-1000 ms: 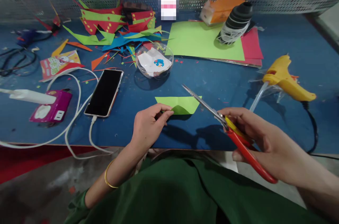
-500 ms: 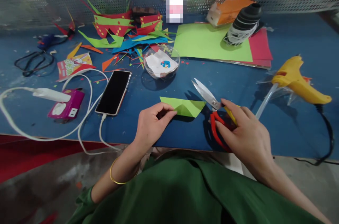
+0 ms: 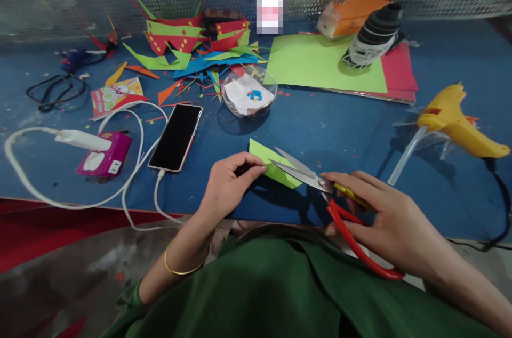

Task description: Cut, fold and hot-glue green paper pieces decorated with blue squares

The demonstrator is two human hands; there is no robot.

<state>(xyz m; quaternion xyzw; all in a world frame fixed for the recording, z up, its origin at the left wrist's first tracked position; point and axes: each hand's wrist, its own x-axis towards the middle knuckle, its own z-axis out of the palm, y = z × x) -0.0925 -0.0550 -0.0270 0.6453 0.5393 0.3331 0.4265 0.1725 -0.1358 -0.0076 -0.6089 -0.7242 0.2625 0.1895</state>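
My left hand pinches the left part of a small folded green paper near the table's front edge. In my right hand are scissors with one yellow and one red handle. The scissor blades are parted and point left; the lower blade crosses over the green paper, its tip close to my left fingertips. Behind the paper stands a clear bowl holding white paper and small blue pieces.
A phone with a white cable and a purple socket block lie left. A yellow glue gun lies right. At the back are green sheets, a black thread cone and red-green paper cutouts.
The scissors have moved left and turned, so their blades now reach the green paper. The paper has tilted, its right end lower. The whole view has shifted slightly.
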